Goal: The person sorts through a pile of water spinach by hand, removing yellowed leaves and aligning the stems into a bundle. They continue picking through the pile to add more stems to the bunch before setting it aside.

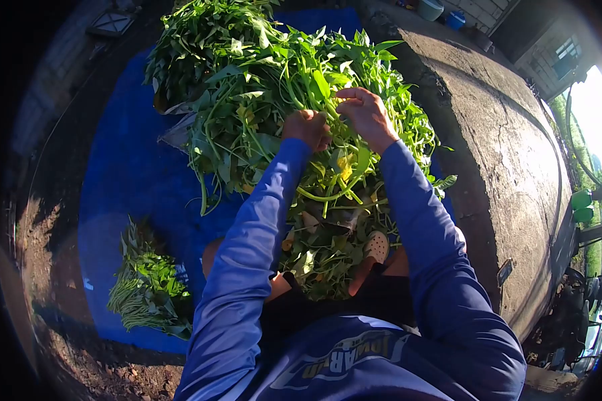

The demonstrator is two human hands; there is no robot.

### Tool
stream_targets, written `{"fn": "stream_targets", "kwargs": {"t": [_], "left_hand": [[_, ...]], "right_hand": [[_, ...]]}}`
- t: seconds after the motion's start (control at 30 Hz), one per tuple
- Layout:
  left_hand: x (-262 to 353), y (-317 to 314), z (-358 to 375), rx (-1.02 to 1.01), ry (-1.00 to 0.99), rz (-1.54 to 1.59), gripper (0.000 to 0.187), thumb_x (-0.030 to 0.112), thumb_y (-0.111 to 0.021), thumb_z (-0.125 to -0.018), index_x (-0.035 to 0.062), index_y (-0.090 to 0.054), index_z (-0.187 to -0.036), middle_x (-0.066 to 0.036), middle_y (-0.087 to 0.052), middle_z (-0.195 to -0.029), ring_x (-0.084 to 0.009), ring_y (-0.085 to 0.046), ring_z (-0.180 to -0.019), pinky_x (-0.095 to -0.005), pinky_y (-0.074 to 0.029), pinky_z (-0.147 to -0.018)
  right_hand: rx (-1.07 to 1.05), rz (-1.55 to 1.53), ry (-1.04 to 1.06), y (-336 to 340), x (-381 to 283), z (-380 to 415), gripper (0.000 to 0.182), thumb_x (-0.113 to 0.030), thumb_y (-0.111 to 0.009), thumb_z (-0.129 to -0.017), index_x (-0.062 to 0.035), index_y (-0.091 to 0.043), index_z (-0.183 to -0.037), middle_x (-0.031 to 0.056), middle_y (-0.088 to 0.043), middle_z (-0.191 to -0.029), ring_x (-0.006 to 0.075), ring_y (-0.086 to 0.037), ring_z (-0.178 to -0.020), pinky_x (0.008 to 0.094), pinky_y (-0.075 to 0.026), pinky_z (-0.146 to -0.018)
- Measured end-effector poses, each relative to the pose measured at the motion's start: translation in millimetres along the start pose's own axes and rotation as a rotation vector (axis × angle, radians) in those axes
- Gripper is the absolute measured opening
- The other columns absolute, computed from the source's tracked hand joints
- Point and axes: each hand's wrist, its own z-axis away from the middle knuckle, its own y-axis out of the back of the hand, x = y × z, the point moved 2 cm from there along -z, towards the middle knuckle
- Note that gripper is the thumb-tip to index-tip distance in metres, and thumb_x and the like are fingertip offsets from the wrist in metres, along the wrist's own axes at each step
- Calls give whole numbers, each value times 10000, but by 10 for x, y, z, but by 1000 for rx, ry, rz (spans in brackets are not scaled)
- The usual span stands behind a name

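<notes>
A large heap of leafy green stems, which look like water spinach, lies in front of me. My left hand is closed in a fist around some of the stems at the near side of the heap. Just to its right, my right hand has its fingers bent toward the thumb, pinching at a stem among the leaves. The leaves partly hide its fingertips. Below the hands hang pale stems and a yellowed leaf. Loose leaves lie between my legs, by a perforated tan shoe.
The heap rests on a blue tarp. A smaller bundle of greens, its stems lined up, lies on the tarp at lower left. A raised concrete slab runs along the right. A blue bucket stands at the back.
</notes>
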Motion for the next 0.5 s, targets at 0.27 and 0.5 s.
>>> {"fn": "stream_targets", "kwargs": {"t": [0.27, 0.5], "left_hand": [[76, -233, -384, -1, -103, -29, 226, 265, -657, -998, 66, -717, -1085, -67, -725, -823, -154, -659, -621, -321, -540, -532], [694, -296, 217, -90, -217, 186, 447, 464, -703, -987, 42, -740, -1129, -28, -709, -880, -94, -631, -685, -252, -511, -568]], "right_hand": [[-69, 415, 90, 42, 161, -123, 217, -184, -620, -865, -45, -785, -887, 205, -748, -1002, 349, -695, -1040, 457, -544, -913], [431, 534, 697, 173, -410, 409, 176, -198, -726, -823, -51, -785, -900, 210, -699, -1149, 397, -624, -1149, 493, -500, -988]]}}
